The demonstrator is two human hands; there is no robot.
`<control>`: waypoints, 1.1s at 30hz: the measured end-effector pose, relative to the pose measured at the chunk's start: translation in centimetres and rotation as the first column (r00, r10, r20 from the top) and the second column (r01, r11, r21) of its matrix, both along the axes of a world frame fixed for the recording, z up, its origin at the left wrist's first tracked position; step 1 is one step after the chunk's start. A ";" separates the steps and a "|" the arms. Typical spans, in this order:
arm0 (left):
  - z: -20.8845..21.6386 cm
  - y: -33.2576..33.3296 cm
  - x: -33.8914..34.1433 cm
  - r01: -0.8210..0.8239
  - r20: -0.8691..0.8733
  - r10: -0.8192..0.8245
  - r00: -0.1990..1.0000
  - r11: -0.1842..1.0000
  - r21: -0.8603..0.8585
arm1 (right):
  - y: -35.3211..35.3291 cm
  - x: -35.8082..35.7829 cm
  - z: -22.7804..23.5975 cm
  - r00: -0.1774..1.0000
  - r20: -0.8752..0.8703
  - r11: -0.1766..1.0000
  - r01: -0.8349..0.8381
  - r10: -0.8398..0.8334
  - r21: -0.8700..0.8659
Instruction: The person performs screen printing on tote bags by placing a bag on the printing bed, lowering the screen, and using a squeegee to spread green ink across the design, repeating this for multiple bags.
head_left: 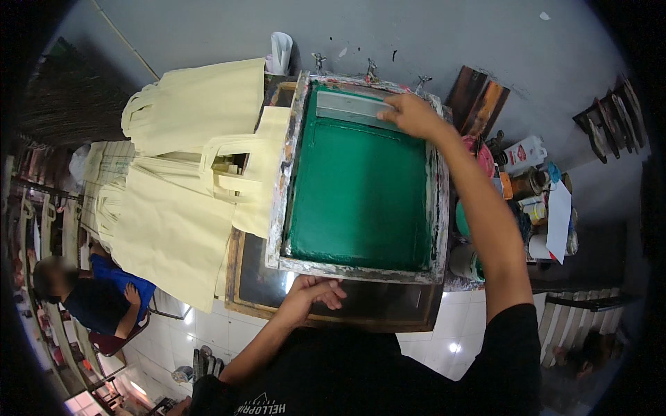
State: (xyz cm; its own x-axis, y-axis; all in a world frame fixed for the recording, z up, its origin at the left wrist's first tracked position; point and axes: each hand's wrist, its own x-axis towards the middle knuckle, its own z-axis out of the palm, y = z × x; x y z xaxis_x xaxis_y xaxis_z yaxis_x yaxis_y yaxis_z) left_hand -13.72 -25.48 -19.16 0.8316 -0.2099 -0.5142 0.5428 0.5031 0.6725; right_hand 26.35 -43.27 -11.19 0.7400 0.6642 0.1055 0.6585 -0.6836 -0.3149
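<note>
A screen printing frame (275, 236) with a green mesh lies before me, its rim smeared with paint. At the far end of the mesh my right hand (414, 116) grips the right end of a grey squeegee (347, 105). My left hand (312, 298) is at the near edge of the frame, fingers curled and thumb against the underside of the rim. How far its fingers reach beneath is partly hidden. A cream cloth bag (258, 201) with handles sticks out from under the frame's left side.
Stacks of cream bags (170, 218) fill the left. Metal clamps (371, 69) stand behind the frame. Jars, a white bottle (525, 152) and a paper sheet (559, 220) crowd the right. A dark board (253, 305) lies below the frame. Another person (100, 298) sits at lower left.
</note>
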 end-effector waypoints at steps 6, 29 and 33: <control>3.9 2.1 1.2 0.238 -0.055 -0.262 0.964 0.933 -0.270 | 2.0 3.8 2.0 0.997 -0.023 0.992 0.070 -0.073 -0.108; 8.0 6.8 22.9 -0.443 0.398 -0.642 0.655 0.100 0.891 | -0.2 -12.3 -1.6 0.940 0.307 0.988 0.151 -0.150 0.020; 8.0 6.3 17.6 -0.406 0.377 -0.647 0.663 0.113 0.907 | -0.9 -17.4 -2.1 0.952 0.272 0.990 0.124 -0.139 0.071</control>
State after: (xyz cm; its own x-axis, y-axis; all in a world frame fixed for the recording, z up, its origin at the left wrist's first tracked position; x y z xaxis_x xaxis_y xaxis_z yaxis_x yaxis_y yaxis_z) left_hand 3.89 -19.16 -11.17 0.9599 -0.1736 0.2199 -0.2675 -0.8014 0.5349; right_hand 8.96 -44.20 -13.25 0.7580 0.5507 0.3495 0.6297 -0.7575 -0.1722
